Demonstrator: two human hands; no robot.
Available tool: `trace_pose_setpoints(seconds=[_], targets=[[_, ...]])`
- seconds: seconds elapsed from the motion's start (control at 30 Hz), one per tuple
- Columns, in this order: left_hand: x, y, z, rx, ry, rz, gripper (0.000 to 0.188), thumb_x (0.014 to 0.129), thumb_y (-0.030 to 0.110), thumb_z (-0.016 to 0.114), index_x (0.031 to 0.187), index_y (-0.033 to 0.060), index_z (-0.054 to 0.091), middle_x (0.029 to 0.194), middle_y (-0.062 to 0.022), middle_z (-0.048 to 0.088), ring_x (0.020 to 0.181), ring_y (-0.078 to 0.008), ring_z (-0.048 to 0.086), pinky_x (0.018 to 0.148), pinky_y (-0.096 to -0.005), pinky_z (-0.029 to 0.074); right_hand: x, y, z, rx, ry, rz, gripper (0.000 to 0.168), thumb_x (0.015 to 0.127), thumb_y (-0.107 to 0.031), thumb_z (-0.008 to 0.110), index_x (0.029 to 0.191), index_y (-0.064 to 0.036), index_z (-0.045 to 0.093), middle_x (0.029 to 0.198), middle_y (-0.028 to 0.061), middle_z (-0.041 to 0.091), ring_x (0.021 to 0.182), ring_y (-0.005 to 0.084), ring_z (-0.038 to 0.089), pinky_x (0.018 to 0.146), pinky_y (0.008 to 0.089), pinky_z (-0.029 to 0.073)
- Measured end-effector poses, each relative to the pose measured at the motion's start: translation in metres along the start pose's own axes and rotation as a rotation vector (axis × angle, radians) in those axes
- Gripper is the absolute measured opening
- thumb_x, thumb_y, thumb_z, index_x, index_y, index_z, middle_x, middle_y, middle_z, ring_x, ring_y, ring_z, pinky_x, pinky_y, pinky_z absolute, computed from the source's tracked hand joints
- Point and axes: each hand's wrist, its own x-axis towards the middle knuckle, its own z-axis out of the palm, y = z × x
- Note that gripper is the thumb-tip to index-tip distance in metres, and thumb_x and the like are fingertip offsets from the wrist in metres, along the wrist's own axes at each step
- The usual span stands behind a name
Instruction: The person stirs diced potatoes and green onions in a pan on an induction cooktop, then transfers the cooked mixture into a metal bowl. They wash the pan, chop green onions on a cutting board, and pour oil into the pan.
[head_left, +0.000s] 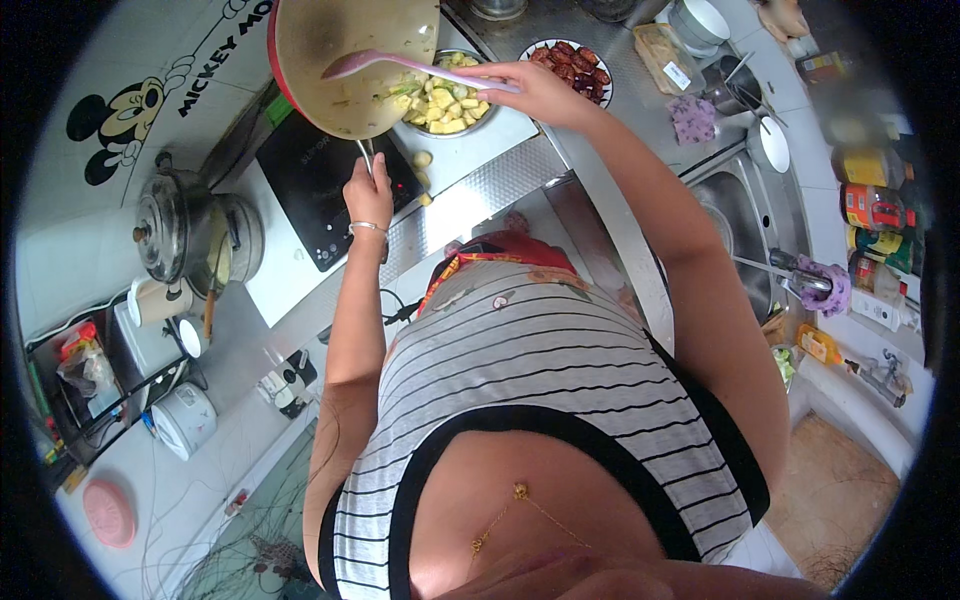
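My left hand (368, 196) grips the metal handle of a red wok with a cream inside (349, 90), which is tilted over a round metal dish. In my right hand (536, 94) is a pink spatula (442, 73), its head against the wok's inner wall. Pale yellow cooked chunks with bits of green (442, 109) fill the dish, and some lie at the wok's lower edge. A few pale pieces (422, 160) rest on the white counter beside the dish.
A black induction cooktop (322, 202) lies below the wok. Right of the dish stands a plate of dark red-brown food (574, 67), then a plastic container (667, 58). The sink (731, 202) is at the right. A lidded pot (169, 225) stands at the left.
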Motion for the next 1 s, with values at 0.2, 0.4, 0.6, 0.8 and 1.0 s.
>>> trace_pose_setpoints(seconds=[0.2, 0.4, 0.6, 0.8, 1.0], targets=[[0.000, -0.004, 0.007, -0.026, 0.009, -0.026, 0.038, 0.099, 0.029, 0.053, 0.074, 0.0005, 0.054, 0.055, -0.0132, 0.058, 0.050, -0.0303, 0.061, 0.049, -0.0388, 0.046, -0.011, 0.020, -0.024, -0.396, -0.056, -0.004, 0.043, 0.091, -0.017, 0.063, 0.133, -0.024, 0.059, 0.114, 0.0101, 0.068, 0.095, 0.0215, 0.065, 0.083, 0.0336, 0.050], [0.001, -0.005, 0.002, -0.035, 0.005, -0.058, 0.038, 0.099, 0.029, 0.054, 0.074, 0.0004, 0.054, 0.054, -0.0126, 0.058, 0.049, -0.0290, 0.060, 0.049, -0.0385, 0.046, -0.041, 0.002, -0.072, -0.729, 0.025, -0.017, 0.041, 0.089, -0.021, 0.062, 0.128, -0.032, 0.061, 0.113, 0.0079, 0.067, 0.099, 0.0286, 0.064, 0.083, 0.0395, 0.052], [0.002, 0.007, 0.004, -0.111, -0.020, -0.104, 0.038, 0.099, 0.029, 0.054, 0.074, 0.0005, 0.053, 0.051, -0.0093, 0.055, 0.045, -0.0235, 0.057, 0.045, -0.0357, 0.043, -0.004, 0.007, -0.020, -0.442, 0.252, -0.125, 0.041, 0.091, -0.024, 0.062, 0.131, -0.027, 0.060, 0.111, 0.0121, 0.068, 0.097, 0.0307, 0.065, 0.083, 0.0388, 0.052], [-0.004, 0.020, -0.004, -0.216, -0.067, -0.159, 0.038, 0.100, 0.029, 0.053, 0.075, 0.0008, 0.052, 0.050, -0.0063, 0.053, 0.042, -0.0161, 0.054, 0.042, -0.0313, 0.041, -0.017, 0.016, -0.003, -0.506, 0.184, 0.040, 0.042, 0.090, -0.024, 0.062, 0.132, -0.030, 0.058, 0.105, 0.0120, 0.068, 0.093, 0.0302, 0.065, 0.080, 0.0399, 0.052], [-0.013, 0.006, -0.007, -0.160, -0.029, -0.133, 0.038, 0.099, 0.030, 0.054, 0.075, 0.0009, 0.052, 0.050, -0.0065, 0.054, 0.042, -0.0163, 0.053, 0.042, -0.0314, 0.041, -0.051, -0.019, -0.042, -0.765, 0.158, 0.098, 0.039, 0.092, -0.026, 0.059, 0.130, -0.033, 0.059, 0.095, 0.0071, 0.065, 0.084, 0.0289, 0.065, 0.074, 0.0407, 0.053]])
